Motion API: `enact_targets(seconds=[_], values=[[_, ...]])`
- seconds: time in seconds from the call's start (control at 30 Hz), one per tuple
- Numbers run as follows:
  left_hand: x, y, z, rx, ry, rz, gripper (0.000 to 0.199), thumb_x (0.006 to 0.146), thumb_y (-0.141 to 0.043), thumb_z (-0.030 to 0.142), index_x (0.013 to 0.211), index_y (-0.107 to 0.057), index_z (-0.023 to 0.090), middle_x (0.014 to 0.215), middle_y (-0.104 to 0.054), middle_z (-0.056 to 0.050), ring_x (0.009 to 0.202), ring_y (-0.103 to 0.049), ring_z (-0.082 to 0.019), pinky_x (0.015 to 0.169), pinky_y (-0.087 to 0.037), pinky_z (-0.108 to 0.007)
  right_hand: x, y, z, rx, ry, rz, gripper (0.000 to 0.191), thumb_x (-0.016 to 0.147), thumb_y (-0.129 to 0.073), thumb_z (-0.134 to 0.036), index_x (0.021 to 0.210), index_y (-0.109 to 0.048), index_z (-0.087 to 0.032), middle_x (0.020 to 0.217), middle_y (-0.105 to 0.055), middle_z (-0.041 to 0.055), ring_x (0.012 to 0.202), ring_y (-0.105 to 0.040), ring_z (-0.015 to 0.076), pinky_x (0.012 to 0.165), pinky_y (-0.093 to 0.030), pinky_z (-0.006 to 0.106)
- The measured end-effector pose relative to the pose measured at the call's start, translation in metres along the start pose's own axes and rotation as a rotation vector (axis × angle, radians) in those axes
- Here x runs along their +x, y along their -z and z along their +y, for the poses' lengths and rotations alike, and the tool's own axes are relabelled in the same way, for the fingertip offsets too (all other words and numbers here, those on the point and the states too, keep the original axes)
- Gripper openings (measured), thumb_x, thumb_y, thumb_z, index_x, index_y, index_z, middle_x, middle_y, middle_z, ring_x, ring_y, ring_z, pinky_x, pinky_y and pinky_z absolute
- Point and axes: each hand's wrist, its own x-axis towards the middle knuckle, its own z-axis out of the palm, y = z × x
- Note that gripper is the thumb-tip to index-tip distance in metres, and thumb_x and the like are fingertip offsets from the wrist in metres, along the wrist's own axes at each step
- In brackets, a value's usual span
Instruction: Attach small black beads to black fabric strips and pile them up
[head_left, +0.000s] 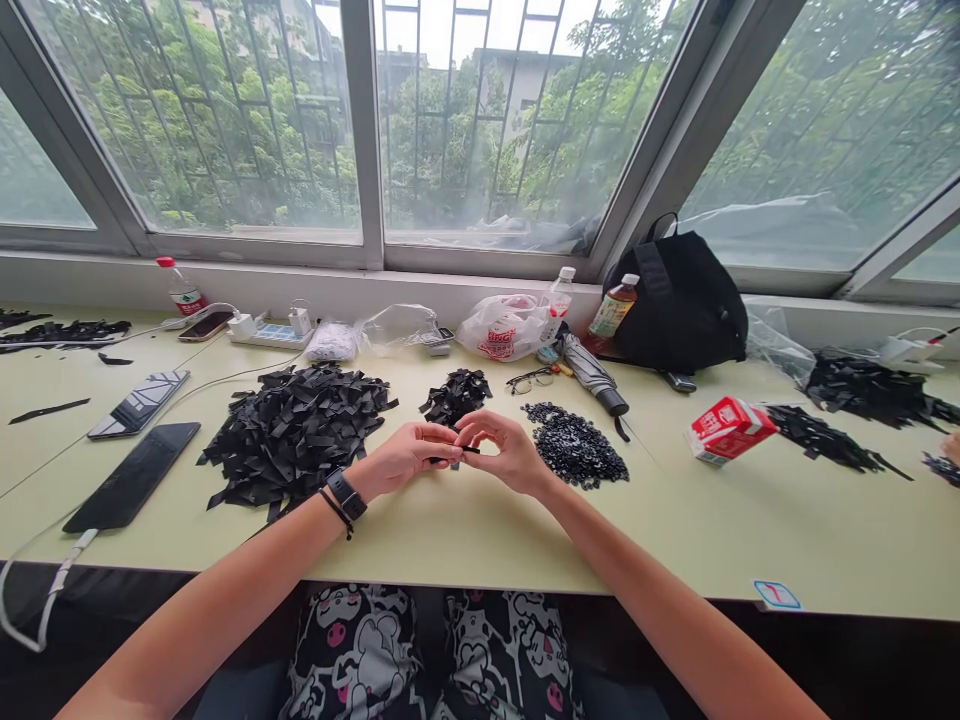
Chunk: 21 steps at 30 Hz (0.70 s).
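Note:
My left hand point(409, 458), with a dark watch on the wrist, and my right hand point(504, 455) meet above the table point(480, 540). Their closed fingertips pinch a small black strip point(471, 450) between them; fingers partly cover it. To the left of my hands lies a large heap of short black strips point(296, 430). A smaller heap of black strips point(456, 395) sits just behind my fingers. Beside my right hand spreads a pile of small shiny black pieces point(579, 448), too small to make out exactly.
Two phones point(133, 475) lie at the left, one cabled. Along the back stand a power strip point(270, 332), plastic bag point(502, 328), glasses point(531, 380), folded umbrella point(592, 372), bottles point(615, 305) and black backpack point(675, 300). A red carton point(729, 430) and another person's hand point(951, 447) are rightward.

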Motion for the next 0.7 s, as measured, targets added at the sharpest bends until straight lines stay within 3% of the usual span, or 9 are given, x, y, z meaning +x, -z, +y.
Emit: enact_targets(seconds=[0.1, 0.2, 0.3, 0.43, 0.53, 0.7], values=[[0.001, 0.000, -0.001, -0.012, -0.007, 0.021, 0.035, 0.064, -0.094, 0.029, 0.092, -0.078, 0.014, 0.087, -0.076, -0.008, 0.084, -0.069, -0.019, 0.082, -0.049, -0.032, 0.002, 0.002, -0.005, -0.012, -0.002, -0.051, 0.047, 0.081, -0.083, -0.037, 0.123, -0.065, -0.026, 0.099, -0.077, 0.0050, 0.091, -0.073, 0.0220, 0.086, -0.056, 0.040], [0.002, 0.000, -0.001, -0.026, -0.026, 0.088, 0.034, 0.063, -0.093, 0.025, 0.091, -0.077, 0.015, 0.087, -0.075, -0.007, 0.082, -0.070, -0.018, 0.084, -0.051, -0.033, 0.004, 0.021, -0.012, -0.072, -0.038, -0.064, 0.045, 0.082, -0.081, -0.043, 0.120, -0.067, -0.025, 0.104, -0.077, 0.0065, 0.099, -0.072, 0.0247, 0.086, -0.056, 0.039], [0.002, 0.000, 0.000, -0.031, -0.048, 0.134, 0.033, 0.062, -0.093, 0.022, 0.090, -0.076, 0.015, 0.085, -0.074, -0.006, 0.082, -0.070, -0.018, 0.086, -0.053, -0.034, 0.004, 0.062, -0.011, -0.283, -0.120, 0.047, 0.028, 0.090, -0.068, -0.047, 0.101, -0.074, -0.022, 0.100, -0.077, 0.0075, 0.091, -0.070, 0.0241, 0.077, -0.055, 0.036], [-0.001, -0.001, 0.002, -0.006, -0.064, 0.149, 0.035, 0.061, -0.094, 0.022, 0.089, -0.075, 0.016, 0.088, -0.074, -0.006, 0.085, -0.071, -0.018, 0.086, -0.053, -0.034, -0.004, 0.119, 0.004, -0.703, -0.254, 0.209, 0.017, 0.084, -0.067, -0.035, 0.083, -0.076, -0.021, 0.087, -0.076, 0.0067, 0.081, -0.067, 0.0238, 0.074, -0.051, 0.035], [-0.001, -0.001, 0.002, 0.016, -0.066, 0.139, 0.035, 0.062, -0.095, 0.024, 0.090, -0.076, 0.016, 0.090, -0.074, -0.006, 0.087, -0.071, -0.018, 0.086, -0.053, -0.033, -0.012, 0.138, 0.014, -0.734, -0.355, 0.092, 0.015, 0.081, -0.068, -0.034, 0.081, -0.077, -0.022, 0.087, -0.077, 0.0061, 0.081, -0.067, 0.0237, 0.075, -0.051, 0.034], [-0.001, -0.001, 0.002, 0.031, -0.065, 0.127, 0.037, 0.063, -0.094, 0.024, 0.094, -0.076, 0.016, 0.093, -0.074, -0.006, 0.088, -0.070, -0.018, 0.084, -0.051, -0.032, -0.014, 0.135, 0.017, -0.666, -0.423, -0.042, 0.019, 0.081, -0.069, -0.038, 0.083, -0.078, -0.022, 0.082, -0.075, 0.0056, 0.074, -0.066, 0.0222, 0.068, -0.050, 0.032]])
